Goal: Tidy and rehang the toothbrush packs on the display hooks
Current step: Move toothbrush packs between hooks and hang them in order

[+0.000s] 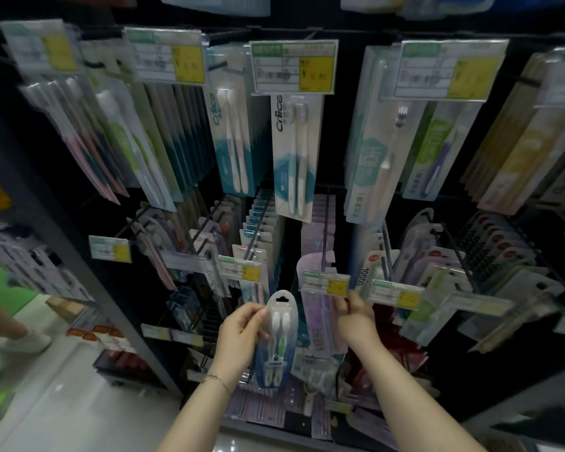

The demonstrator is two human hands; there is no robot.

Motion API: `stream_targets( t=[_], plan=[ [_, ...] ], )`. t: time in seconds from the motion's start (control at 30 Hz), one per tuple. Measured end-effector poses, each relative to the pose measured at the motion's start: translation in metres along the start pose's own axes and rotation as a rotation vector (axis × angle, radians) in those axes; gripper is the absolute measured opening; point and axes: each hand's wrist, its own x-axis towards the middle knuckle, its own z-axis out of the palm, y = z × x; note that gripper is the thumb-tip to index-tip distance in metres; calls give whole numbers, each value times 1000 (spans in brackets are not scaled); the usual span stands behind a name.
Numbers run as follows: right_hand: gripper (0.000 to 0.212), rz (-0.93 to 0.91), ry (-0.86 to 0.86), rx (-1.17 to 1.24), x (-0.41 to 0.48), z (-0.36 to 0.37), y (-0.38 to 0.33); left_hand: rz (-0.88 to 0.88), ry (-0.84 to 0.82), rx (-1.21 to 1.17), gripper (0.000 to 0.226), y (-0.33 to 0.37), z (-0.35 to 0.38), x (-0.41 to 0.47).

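My left hand (242, 331) grips a clear oval blister pack of two toothbrushes (278, 337), blue and green handled, upright in front of the middle row of hooks. My right hand (356, 309) pinches the lower edge of a price tag (325, 282) at the tip of a hook that carries purple packs (317, 321). The held pack's hanging hole sits just below and left of that tag. Many other toothbrush packs hang in rows above and to both sides.
A dark display rack fills the view, with long wire hooks (258, 230) sticking out toward me and price tags on their tips. Tall packs (294, 154) hang on the upper row. At the left, another person's leg and shoe (23, 337) stand on the pale floor.
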Motion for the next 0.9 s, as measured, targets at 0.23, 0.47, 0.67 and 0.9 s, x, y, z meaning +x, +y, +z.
stream_targets(
  t=[0.23, 0.47, 0.67, 0.9],
  plan=[
    [18, 128, -6, 72, 33, 15, -20, -8, 5, 22, 21, -1, 5, -3],
    [19, 178, 40, 43, 43, 20, -10, -28, -7, 39, 20, -6, 2, -7],
    [29, 247, 130, 53, 23, 11, 10, -31, -18, 37, 20, -5, 9, -2],
    [21, 214, 284, 76, 13, -25, 30, -10, -36, 35, 19, -4, 22, 5]
  ],
)
